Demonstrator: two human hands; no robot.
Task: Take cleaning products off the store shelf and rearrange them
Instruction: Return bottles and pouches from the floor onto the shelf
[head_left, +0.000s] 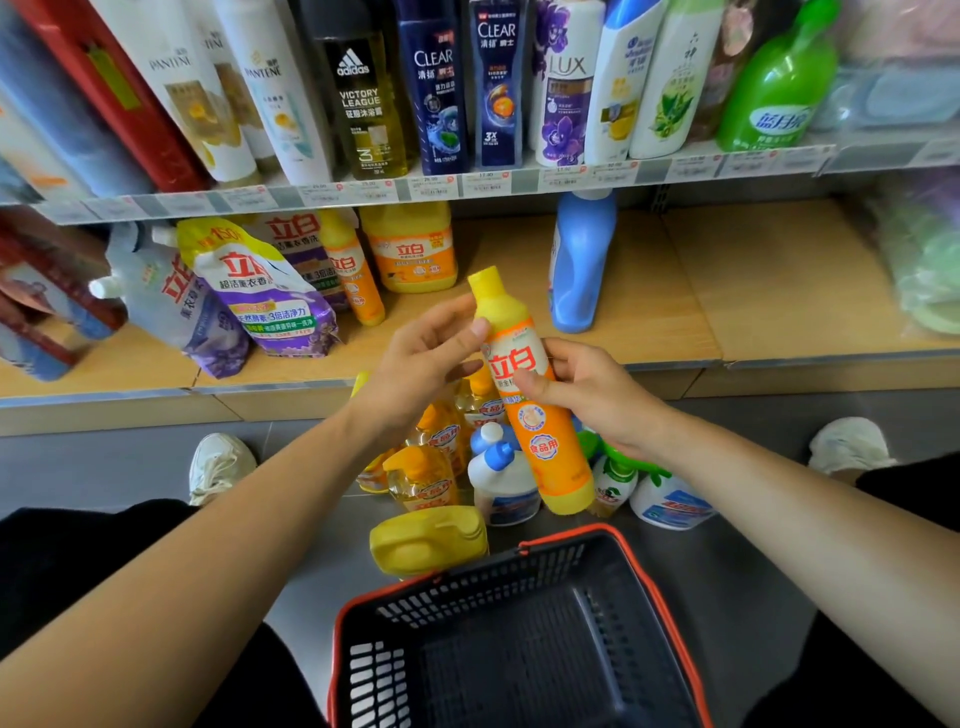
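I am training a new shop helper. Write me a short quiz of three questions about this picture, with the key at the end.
1. True or false: the left hand and the right hand both hold the orange bottle.
2. Where does the blue bottle stand? A: on the lower shelf. B: in the basket. C: on the floor.
3. Fill in: the cap of the orange bottle is ____.
Key: 1 true; 2 A; 3 yellow.

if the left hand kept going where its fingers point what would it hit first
The orange bottle; the left hand holds its neck. Past that, likely the blue bottle on the shelf, depth unclear.
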